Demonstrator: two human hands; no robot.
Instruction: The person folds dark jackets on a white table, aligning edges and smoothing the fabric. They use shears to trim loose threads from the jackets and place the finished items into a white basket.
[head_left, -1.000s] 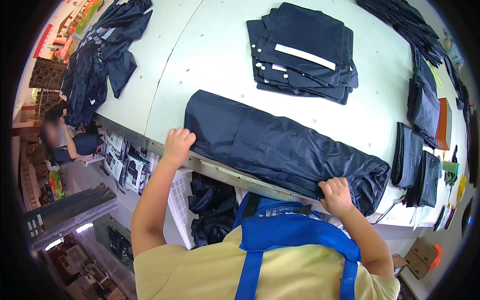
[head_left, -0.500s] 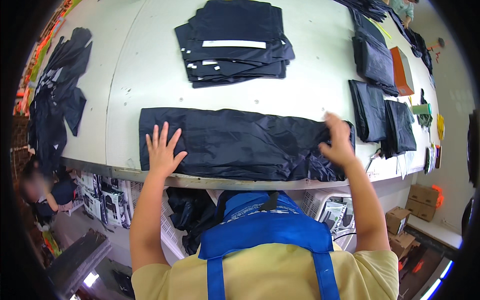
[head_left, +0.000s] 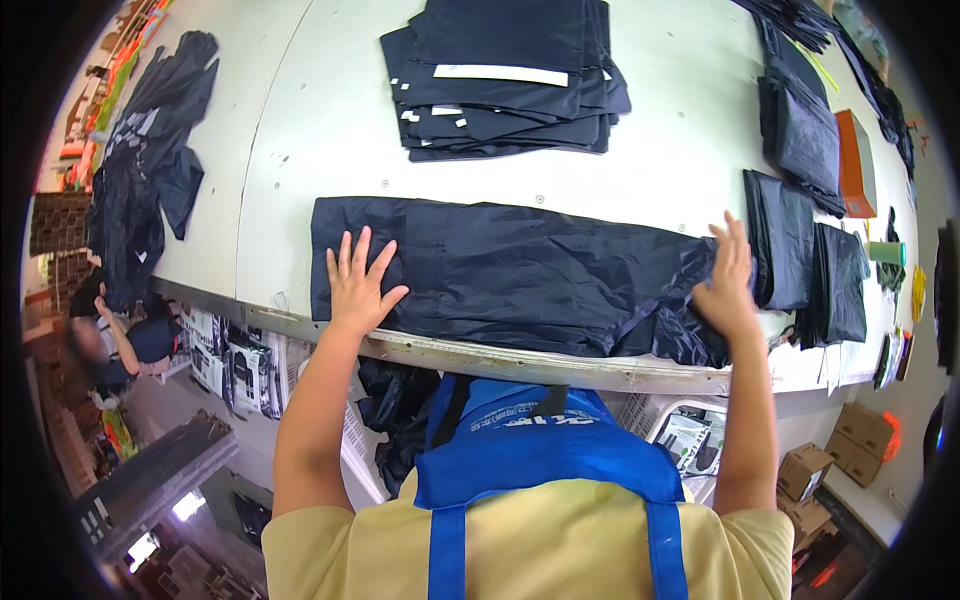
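A long, folded black garment [head_left: 530, 275] of thin, shiny fabric lies along the front edge of the pale table [head_left: 300, 130]. Flat on its left end rests my left hand [head_left: 360, 288], fingers spread. My right hand [head_left: 727, 285] is at the garment's crumpled right end, with the fingers stretched out and the thumb apart. Neither hand grips anything. Beyond the garment, a stack of folded black pieces [head_left: 510, 115] with white labels sits at the far middle.
Loose black garments [head_left: 150, 180] are heaped at the left. Folded black bundles [head_left: 780, 240], an orange box [head_left: 856, 165] and a green roll [head_left: 886, 252] are on the right. Below the edge stands a white basket [head_left: 640, 415]. Another person [head_left: 125, 345] is at the lower left.
My right hand has slid slightly outward to the garment's right end. My left hand keeps its place on the fabric. The whole view has shifted a little, moving everything rightward in the picture.
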